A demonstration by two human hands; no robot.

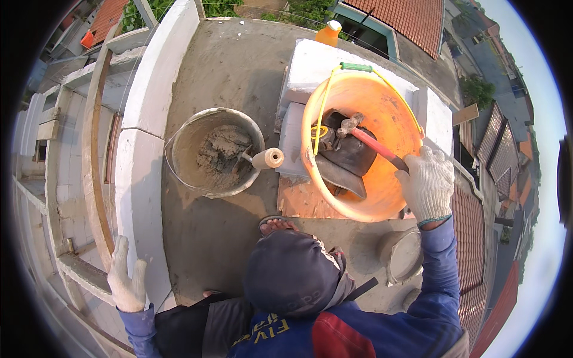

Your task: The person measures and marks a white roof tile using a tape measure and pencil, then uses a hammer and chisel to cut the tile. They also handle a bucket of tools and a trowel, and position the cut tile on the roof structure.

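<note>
My right hand (427,185), in a white knitted glove, is at the right rim of an orange bucket (391,101). Its fingers are closed at the handle end of a claw hammer (382,146) with a red handle; the grip itself is partly hidden. The hammer's head lies over dark items (352,155) inside the bucket, near a small yellow ring (319,132). Also gloved, my left hand (127,275) is held above the white block wall (140,203), fingers stretched and nothing in it. A mortar bucket (179,132) holds wet grey mortar and a trowel (262,159) with a wooden handle.
White blocks (307,62) stand under and behind the orange bucket. An orange bottle (328,34) is at the back. A grey bucket (401,256) sits near my right arm. Beyond the left wall, concrete beams frame a drop; tiled roofs (412,24) lie below at right.
</note>
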